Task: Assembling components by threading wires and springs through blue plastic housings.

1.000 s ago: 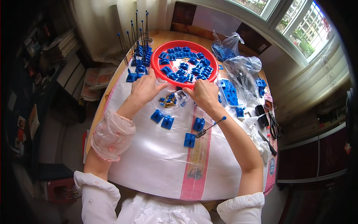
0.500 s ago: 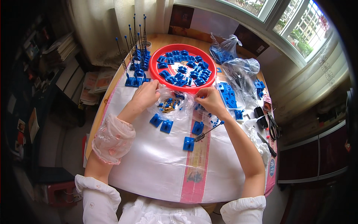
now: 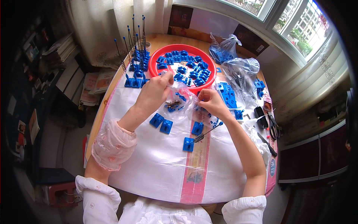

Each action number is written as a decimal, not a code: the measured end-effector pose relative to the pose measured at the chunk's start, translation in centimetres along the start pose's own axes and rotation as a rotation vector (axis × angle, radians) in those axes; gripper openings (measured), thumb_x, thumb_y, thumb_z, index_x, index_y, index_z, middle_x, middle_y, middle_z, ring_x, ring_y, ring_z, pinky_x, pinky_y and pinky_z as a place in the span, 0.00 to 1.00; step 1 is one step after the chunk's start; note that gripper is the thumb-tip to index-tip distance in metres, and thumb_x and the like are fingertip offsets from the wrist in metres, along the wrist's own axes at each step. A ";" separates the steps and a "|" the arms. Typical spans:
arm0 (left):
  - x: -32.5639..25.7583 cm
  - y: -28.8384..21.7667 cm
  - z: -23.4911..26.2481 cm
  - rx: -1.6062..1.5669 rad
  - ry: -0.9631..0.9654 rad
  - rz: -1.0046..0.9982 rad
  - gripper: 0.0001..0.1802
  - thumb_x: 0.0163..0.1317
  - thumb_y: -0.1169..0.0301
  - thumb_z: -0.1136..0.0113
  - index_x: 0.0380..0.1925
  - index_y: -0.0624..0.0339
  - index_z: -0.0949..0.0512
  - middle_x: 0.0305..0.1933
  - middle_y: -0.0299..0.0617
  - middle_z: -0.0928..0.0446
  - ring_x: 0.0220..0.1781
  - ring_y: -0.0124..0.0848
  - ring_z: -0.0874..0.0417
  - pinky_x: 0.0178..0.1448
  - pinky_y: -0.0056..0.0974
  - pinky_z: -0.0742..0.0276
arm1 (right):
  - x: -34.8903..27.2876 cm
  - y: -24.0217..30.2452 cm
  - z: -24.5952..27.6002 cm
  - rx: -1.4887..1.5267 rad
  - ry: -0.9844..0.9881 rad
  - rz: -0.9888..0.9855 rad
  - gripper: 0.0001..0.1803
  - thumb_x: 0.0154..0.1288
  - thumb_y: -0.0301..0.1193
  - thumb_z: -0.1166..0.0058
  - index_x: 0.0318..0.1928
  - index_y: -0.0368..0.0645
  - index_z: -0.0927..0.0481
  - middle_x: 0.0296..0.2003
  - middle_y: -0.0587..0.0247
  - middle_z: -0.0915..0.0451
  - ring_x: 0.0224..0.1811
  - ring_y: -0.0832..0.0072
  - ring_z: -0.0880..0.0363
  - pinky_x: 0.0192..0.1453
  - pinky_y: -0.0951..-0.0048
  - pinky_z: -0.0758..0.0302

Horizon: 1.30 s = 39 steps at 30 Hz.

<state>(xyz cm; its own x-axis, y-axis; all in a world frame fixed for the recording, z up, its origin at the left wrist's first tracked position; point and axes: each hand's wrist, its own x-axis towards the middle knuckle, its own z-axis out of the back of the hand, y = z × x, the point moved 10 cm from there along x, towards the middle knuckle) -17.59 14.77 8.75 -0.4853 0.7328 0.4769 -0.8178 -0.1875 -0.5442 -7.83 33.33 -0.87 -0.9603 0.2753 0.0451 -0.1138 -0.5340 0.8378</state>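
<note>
The left hand [image 3: 154, 89] and right hand [image 3: 213, 102] pinch a clear plastic bag [image 3: 189, 101] of small fittings [image 3: 173, 104] beside the round red tray [image 3: 213, 70].

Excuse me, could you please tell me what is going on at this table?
A person is holding a clear plastic bag of small brownish and blue pieces, the left hand at its upper left, the right hand pinching its right edge. Just beyond sits a red tray of blue parts. Blue bases with spring stems stand to its left.
</note>
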 end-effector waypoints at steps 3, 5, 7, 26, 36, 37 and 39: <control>-0.3 0.8 -0.7 0.055 0.084 0.049 0.12 0.64 0.81 0.40 0.47 0.63 0.27 0.40 0.55 0.16 0.41 0.49 0.12 0.48 0.46 0.18 | 0.0 1.1 0.1 -0.041 0.029 0.017 0.06 0.62 0.25 0.37 0.37 0.37 0.19 0.36 0.66 0.17 0.40 0.79 0.19 0.46 0.76 0.24; -0.6 1.6 -0.6 0.034 0.082 0.063 0.20 0.63 0.79 0.37 0.55 0.61 0.28 0.43 0.53 0.16 0.40 0.49 0.12 0.48 0.46 0.17 | -0.1 2.9 0.5 -0.068 0.039 0.021 0.07 0.64 0.28 0.38 0.37 0.37 0.19 0.36 0.66 0.17 0.40 0.78 0.20 0.46 0.74 0.24; -0.8 0.4 0.3 -0.101 0.102 0.128 0.30 0.62 0.77 0.32 0.64 0.57 0.33 0.51 0.54 0.18 0.45 0.49 0.12 0.52 0.45 0.17 | 0.7 3.7 1.4 -0.122 -0.028 0.004 0.17 0.65 0.39 0.37 0.42 0.35 0.16 0.35 0.54 0.13 0.39 0.70 0.15 0.46 0.68 0.21; -1.9 1.5 0.1 0.311 0.061 0.116 0.39 0.54 0.52 0.22 0.58 0.63 0.28 0.52 0.54 0.19 0.50 0.47 0.13 0.50 0.45 0.15 | 0.7 4.4 -2.0 -0.462 -0.180 0.116 0.12 0.48 0.27 0.34 0.35 0.38 0.17 0.36 0.47 0.15 0.45 0.53 0.16 0.49 0.57 0.21; -0.7 4.5 -2.9 0.245 0.245 0.266 0.28 0.52 0.48 0.24 0.46 0.57 0.13 0.39 0.53 0.12 0.43 0.47 0.10 0.48 0.50 0.15 | 1.3 2.6 -2.3 0.125 -0.042 0.117 0.10 0.48 0.21 0.39 0.33 0.34 0.25 0.28 0.59 0.22 0.39 0.70 0.20 0.47 0.66 0.25; -0.6 4.5 -3.2 0.235 0.278 0.281 0.26 0.53 0.49 0.25 0.45 0.56 0.12 0.39 0.52 0.12 0.43 0.47 0.10 0.49 0.50 0.15 | 1.2 2.9 -1.8 0.124 -0.093 0.158 0.11 0.49 0.23 0.39 0.35 0.34 0.24 0.29 0.57 0.22 0.39 0.68 0.19 0.48 0.65 0.24; -0.6 4.6 -3.6 0.228 0.309 0.312 0.24 0.54 0.50 0.26 0.43 0.55 0.11 0.39 0.52 0.12 0.44 0.47 0.10 0.49 0.49 0.15 | 0.9 4.2 -1.4 0.126 -0.192 0.240 0.13 0.52 0.26 0.38 0.38 0.34 0.23 0.30 0.54 0.20 0.41 0.64 0.17 0.49 0.63 0.23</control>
<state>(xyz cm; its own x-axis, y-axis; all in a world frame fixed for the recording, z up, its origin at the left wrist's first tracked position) -19.99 15.81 3.48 -0.6317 0.7721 0.0689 -0.7113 -0.5421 -0.4474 -9.52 30.21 1.90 -0.8888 0.3056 0.3415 0.1543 -0.5021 0.8509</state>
